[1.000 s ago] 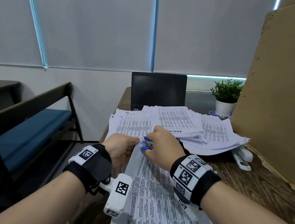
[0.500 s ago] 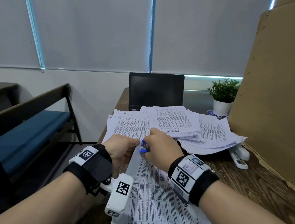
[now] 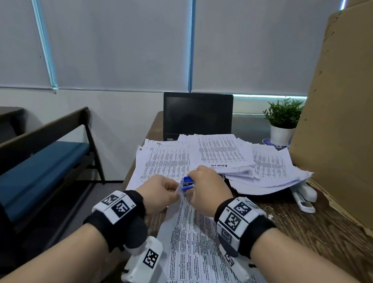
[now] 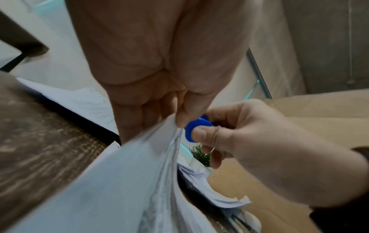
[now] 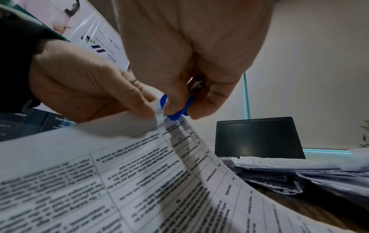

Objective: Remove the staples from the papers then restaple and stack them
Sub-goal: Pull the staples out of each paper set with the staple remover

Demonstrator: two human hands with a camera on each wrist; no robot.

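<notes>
A set of printed table sheets [image 3: 200,258] lies along the desk in front of me, its far left corner lifted. My left hand [image 3: 163,193] pinches that corner [image 4: 169,126] between thumb and fingers. My right hand [image 3: 204,192] grips a blue staple remover [image 3: 188,183] and presses its jaws onto the same corner [image 5: 161,116]. In the right wrist view the blue remover [image 5: 175,108] sits right at the paper's edge beside my left fingertips. More printed stacks [image 3: 224,156] are piled behind. A white stapler [image 3: 304,197] lies to their right, partly under the papers.
A dark laptop [image 3: 197,115] stands open at the desk's far end. A small potted plant [image 3: 281,123] is at the back right beside a tall cardboard panel [image 3: 361,118]. A blue-cushioned bench [image 3: 23,166] runs along the left of the wooden desk [image 3: 325,235].
Both hands have stayed together at the paper's corner, with the corner raised slightly. The head view has shifted a little.
</notes>
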